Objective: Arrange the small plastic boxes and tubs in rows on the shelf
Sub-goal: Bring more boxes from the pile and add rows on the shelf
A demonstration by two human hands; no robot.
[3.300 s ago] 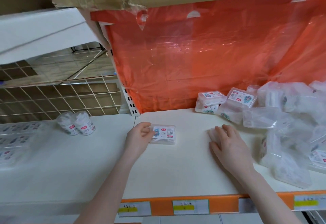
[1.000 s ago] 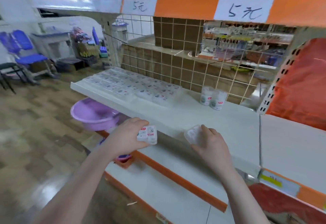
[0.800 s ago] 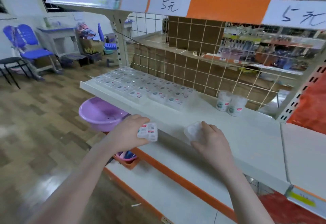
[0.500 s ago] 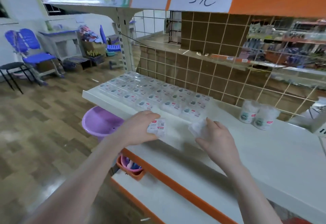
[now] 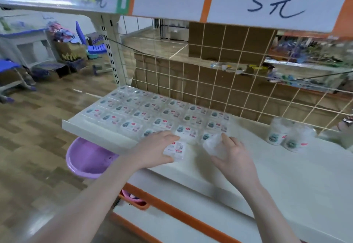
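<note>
Several small clear plastic boxes [image 5: 162,112] with printed labels lie in neat rows on the left part of the white shelf [image 5: 286,175]. My left hand [image 5: 154,150] grips one labelled box [image 5: 176,150] just above the shelf, at the near end of the rows. My right hand [image 5: 232,156] holds a second clear box [image 5: 213,145] beside the last row, to the right of the first. Two round tubs [image 5: 286,135] with cotton-white contents stand further right against the wire grid.
A wire grid [image 5: 219,82] backs the shelf. An upper shelf edge with a "5元" price sign [image 5: 275,2] hangs overhead. A purple basin [image 5: 86,158] sits below the shelf's left end. Lower shelves with orange trim [image 5: 181,212] run beneath. Chairs and boxes stand far left.
I have turned from the red-bag section to the left part of the shelf. Both hands carried their boxes forward, from the shelf's front edge to beside the arranged rows.
</note>
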